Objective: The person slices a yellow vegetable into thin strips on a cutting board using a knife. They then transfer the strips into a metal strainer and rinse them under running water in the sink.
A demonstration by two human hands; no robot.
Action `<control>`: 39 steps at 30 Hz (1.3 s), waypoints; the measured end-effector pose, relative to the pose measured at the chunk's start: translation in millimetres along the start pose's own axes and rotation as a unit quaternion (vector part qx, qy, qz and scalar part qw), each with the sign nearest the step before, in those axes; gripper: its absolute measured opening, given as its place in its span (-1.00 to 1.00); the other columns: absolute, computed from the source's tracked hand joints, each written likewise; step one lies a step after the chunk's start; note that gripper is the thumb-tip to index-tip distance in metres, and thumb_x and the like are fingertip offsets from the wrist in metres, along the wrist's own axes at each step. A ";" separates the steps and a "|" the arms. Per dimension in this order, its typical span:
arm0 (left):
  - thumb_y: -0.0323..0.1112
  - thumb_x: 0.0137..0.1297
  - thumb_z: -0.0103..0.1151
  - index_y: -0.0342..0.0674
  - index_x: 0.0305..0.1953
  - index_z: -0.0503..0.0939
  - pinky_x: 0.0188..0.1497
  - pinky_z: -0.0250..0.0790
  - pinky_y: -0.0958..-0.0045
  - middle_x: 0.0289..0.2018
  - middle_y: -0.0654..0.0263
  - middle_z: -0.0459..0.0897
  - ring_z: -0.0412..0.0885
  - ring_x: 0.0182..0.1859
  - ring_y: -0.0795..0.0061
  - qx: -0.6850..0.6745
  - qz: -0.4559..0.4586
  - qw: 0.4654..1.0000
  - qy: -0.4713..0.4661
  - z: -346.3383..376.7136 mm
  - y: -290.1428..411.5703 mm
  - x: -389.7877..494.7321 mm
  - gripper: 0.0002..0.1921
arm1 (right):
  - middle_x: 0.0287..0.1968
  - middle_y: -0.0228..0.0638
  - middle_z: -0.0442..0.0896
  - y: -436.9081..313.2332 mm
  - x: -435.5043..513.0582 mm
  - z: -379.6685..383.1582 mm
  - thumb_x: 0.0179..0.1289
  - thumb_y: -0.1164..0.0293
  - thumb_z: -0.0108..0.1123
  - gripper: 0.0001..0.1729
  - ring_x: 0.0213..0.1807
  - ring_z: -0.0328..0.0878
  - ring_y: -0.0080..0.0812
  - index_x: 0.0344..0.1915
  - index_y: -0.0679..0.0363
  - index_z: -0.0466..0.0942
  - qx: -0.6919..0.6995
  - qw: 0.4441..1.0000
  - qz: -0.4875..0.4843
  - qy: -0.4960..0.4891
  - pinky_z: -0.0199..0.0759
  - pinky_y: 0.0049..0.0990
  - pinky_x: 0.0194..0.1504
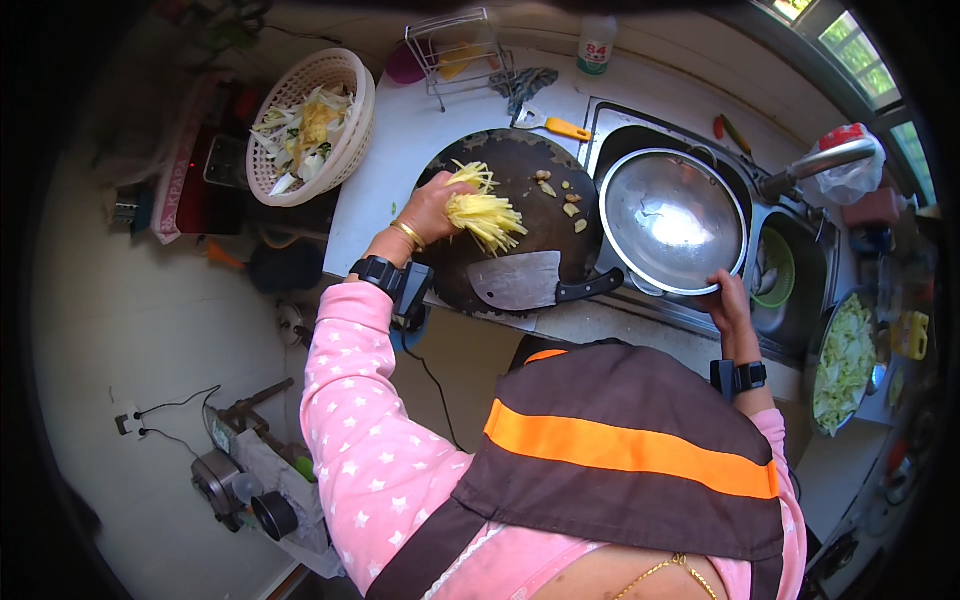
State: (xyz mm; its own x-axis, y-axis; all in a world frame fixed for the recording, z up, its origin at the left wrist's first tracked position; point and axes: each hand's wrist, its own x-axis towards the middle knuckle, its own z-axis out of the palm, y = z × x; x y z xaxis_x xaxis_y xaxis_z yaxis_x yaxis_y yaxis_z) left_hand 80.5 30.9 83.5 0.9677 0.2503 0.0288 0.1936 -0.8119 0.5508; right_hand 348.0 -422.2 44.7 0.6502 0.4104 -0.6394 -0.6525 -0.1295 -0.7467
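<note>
A bundle of pale yellow vegetable strips [491,217] is gripped in my left hand [429,210], over the left part of a round dark chopping board [517,161]. Below the strips a cleaver [525,281] lies flat on the board, its black handle pointing right. Small pieces of what looks like ginger or garlic [571,210] lie on the board's right side. My right hand [727,300] holds the near right rim of a wide metal basin [660,202], which rests over the left sink bowl. A yellow-handled peeler [566,128] lies behind the board.
A white plastic basket [364,127] of cut vegetables stands at the back left. Behind are a wire rack [457,56] and a bottle [596,46]. The faucet [817,165], a green colander [780,266] in the right sink bowl and a dish of chopped cabbage [846,360] are to the right.
</note>
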 end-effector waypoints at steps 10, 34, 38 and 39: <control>-0.47 -0.19 0.44 -0.18 0.00 0.57 0.07 0.42 0.36 -0.17 0.19 0.57 0.56 -0.08 0.16 -0.003 -0.032 0.996 0.083 -37.1 22.9 -10.8 -0.43 | -0.44 -0.26 0.57 2.7 29.7 -42.0 0.13 0.49 0.03 -0.90 -0.42 0.60 -0.31 -0.40 0.29 0.47 -0.044 0.999 -0.023 0.022 0.65 -0.28 -0.38; 0.00 -0.35 0.61 -0.04 0.31 0.34 0.31 0.23 0.20 0.25 -0.16 0.29 0.38 0.22 -0.10 0.100 0.020 0.991 -0.081 138.1 268.4 140.7 0.05 | -0.31 -0.17 0.62 0.6 22.2 -32.9 0.05 0.54 0.04 -0.67 -0.40 0.65 -0.25 -0.14 0.44 0.48 0.030 0.991 -0.021 -0.128 0.65 -0.29 -0.31; -0.01 0.01 0.40 -0.06 0.19 0.47 0.24 0.31 0.19 0.21 0.01 0.39 0.43 0.20 0.00 0.098 0.028 0.995 -0.010 167.5 278.2 128.4 -0.32 | -0.30 -0.15 0.63 6.1 27.4 -53.1 0.02 0.56 0.02 -0.63 -0.38 0.66 -0.24 -0.12 0.47 0.48 0.008 0.991 -0.022 -0.129 0.63 -0.33 -0.34; 0.00 0.08 0.33 -0.07 0.12 0.53 0.21 0.34 0.21 0.17 0.08 0.47 0.45 0.18 0.08 0.088 0.006 0.996 0.021 171.9 280.5 125.6 -0.43 | -0.32 -0.17 0.62 8.8 27.7 -59.4 0.02 0.56 0.02 -0.64 -0.40 0.65 -0.25 -0.13 0.47 0.48 0.030 0.991 -0.002 -0.129 0.63 -0.34 -0.35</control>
State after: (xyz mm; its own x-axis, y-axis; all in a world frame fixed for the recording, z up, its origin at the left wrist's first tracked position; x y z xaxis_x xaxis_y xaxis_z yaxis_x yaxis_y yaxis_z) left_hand 284.0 -256.1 98.2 0.9633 0.2585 0.0719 0.2103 -0.8938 0.3960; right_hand 383.4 -465.5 9.6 0.5365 0.6297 -0.5619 -0.6771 -0.0763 -0.7320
